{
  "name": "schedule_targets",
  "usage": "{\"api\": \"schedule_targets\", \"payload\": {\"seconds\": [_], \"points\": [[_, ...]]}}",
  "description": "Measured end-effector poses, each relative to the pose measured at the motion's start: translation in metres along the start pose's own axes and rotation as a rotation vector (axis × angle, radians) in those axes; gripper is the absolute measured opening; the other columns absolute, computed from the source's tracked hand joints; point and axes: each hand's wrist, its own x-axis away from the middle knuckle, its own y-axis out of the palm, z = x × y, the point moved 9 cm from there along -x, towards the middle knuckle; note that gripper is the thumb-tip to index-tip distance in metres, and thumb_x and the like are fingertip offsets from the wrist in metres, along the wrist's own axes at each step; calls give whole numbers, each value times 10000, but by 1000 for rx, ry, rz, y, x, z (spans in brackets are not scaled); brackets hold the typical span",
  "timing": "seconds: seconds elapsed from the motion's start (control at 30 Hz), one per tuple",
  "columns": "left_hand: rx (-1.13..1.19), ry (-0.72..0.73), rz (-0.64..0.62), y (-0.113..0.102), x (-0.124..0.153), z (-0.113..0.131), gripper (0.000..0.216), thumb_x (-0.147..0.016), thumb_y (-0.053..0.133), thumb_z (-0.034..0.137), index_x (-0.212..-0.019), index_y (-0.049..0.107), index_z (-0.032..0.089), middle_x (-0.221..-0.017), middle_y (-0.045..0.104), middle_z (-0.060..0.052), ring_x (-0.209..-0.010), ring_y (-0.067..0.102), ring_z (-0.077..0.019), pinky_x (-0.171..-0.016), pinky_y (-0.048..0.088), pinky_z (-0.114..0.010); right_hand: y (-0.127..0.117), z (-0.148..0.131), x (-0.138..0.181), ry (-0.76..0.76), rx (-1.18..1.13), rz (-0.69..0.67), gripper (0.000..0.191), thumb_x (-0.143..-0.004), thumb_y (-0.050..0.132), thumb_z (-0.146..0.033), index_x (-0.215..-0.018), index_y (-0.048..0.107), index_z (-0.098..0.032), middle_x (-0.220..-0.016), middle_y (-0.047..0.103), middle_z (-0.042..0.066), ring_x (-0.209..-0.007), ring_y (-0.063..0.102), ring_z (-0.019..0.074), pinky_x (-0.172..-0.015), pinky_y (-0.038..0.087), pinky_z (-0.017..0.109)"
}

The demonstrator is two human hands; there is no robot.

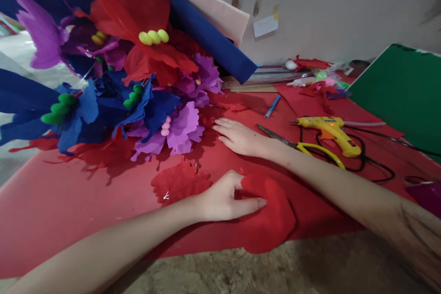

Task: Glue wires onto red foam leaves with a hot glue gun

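Note:
My left hand [223,198] grips a rounded red felt-like piece [272,225] at the table's front edge, thumb on top and the other fingers hidden beneath. Just left of it, a scalloped red piece [181,180] lies flat. My right hand [238,137] reaches across from the right with its fingers stretched out over the red table [113,202]. Its fingertips are beside a purple butterfly-like flower [186,124] and small red scraps; whether they touch a scrap cannot be made out. Yellow-handled scissors [320,151] lie open-bladed beside my right forearm.
Large blue, red and purple flower shapes [151,59] crowd the left. At the right are a yellow glue gun [327,127] with a black cord, a blue pen [273,106], a green board [399,96] and red scraps [319,89]. A wall stands behind.

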Motion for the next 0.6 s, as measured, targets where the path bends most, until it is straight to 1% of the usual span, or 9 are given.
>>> {"api": "schedule_targets", "payload": {"seconds": [0.07, 0.13, 0.23, 0.3, 0.43, 0.6], "points": [[3, -19, 3, 0, 1, -2, 100, -736, 516, 173, -678, 585, 131, -692, 636, -29, -693, 587, -146, -601, 463, -211, -2, -1, 4, 11, 24, 16, 400, -855, 348, -218, -1217, 487, -118, -1291, 442, 123, -1196, 391, 224, -992, 327, 406], [16, -23, 5, 0, 1, -3, 98, -740, 515, 170, -691, 590, 129, -683, 634, -28, -696, 586, -147, -583, 460, -205, -6, -3, 7, 44, 48, 42, 379, -863, 330, -236, -1148, 541, -102, -1184, 506, 157, -1102, 449, 261, -905, 374, 442], [22, -26, -2, 1, 1, -3, 102, -737, 517, 165, -693, 601, 128, -682, 636, -27, -697, 588, -145, -563, 455, -195, -10, -3, 7, 89, 67, 73, 382, -868, 299, -239, -1060, 582, -70, -1056, 534, 184, -1011, 474, 287, -812, 402, 450], [17, -40, -8, 2, 1, -4, 106, -736, 521, 170, -699, 610, 125, -701, 646, -33, -694, 591, -147, -554, 457, -194, -9, -3, 4, 90, 62, 79, 367, -860, 307, -213, -1066, 572, -63, -1080, 523, 182, -1015, 468, 279, -823, 399, 437], [2, -42, -9, 1, 0, -4, 113, -739, 526, 172, -722, 624, 118, -713, 654, -41, -700, 595, -154, -571, 468, -199, -2, -4, -5, 39, 28, 72, 353, -838, 350, -174, -1126, 532, -80, -1220, 471, 159, -1089, 446, 239, -903, 372, 406], [12, -12, -14, 1, 1, -1, 115, -742, 522, 165, -721, 625, 119, -681, 641, -31, -714, 596, -154, -579, 471, -196, 3, -7, -18, -20, -28, 44, 390, -816, 393, -170, -1187, 494, -107, -1270, 468, 107, -1175, 402, 209, -979, 327, 376]]}}
